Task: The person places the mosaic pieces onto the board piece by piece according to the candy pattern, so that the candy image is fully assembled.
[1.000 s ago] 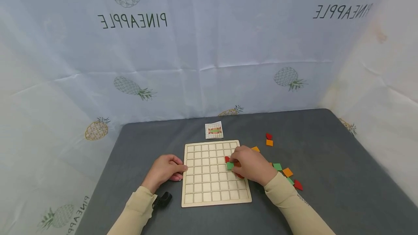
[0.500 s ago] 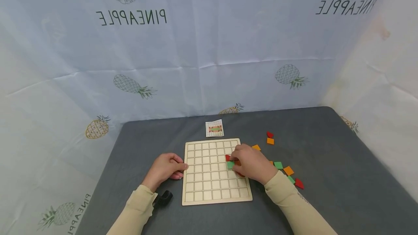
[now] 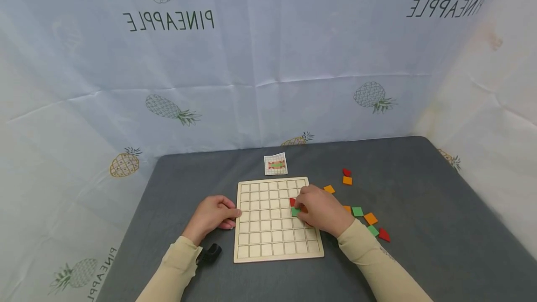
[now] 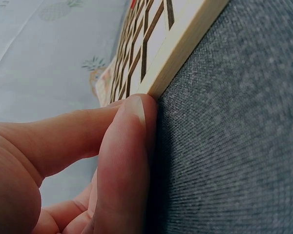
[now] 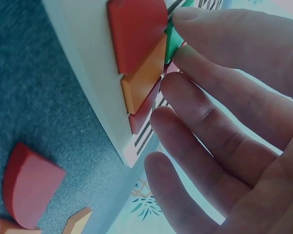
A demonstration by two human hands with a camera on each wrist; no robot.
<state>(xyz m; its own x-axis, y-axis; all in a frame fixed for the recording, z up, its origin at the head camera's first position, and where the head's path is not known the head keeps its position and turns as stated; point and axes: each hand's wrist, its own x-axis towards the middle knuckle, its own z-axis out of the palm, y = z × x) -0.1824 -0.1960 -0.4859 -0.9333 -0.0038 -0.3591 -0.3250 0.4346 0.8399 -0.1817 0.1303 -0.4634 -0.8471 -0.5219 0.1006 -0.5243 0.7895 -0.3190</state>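
A pale wooden grid board point(image 3: 268, 237) lies on the table. At its left edge my left hand point(image 3: 213, 213) pinches the rim point(image 4: 173, 56) between thumb and index finger. Over the right side of the board, my right hand point(image 3: 320, 209) holds a green square tile point(image 3: 295, 211) with thumb and index finger. A red tile point(image 3: 292, 202) sits just behind the green one. In the right wrist view, a red tile with a curved edge point(image 5: 136, 34), an orange tile point(image 5: 144, 78) and another red tile point(image 5: 145, 109) lie in the board, partly hidden from the head by the hand.
Behind the board lies a small printed pattern card point(image 3: 275, 165). Loose tiles are scattered to the right, among them an orange square point(image 3: 370, 218), a green square point(image 3: 357, 211) and a red piece point(image 3: 384, 235). A black device point(image 3: 209, 254) sits by the left wrist.
The head view has tilted slightly, so everything sits a little higher in the frame. Both hands keep nearly the same places, the right still at the green tile.
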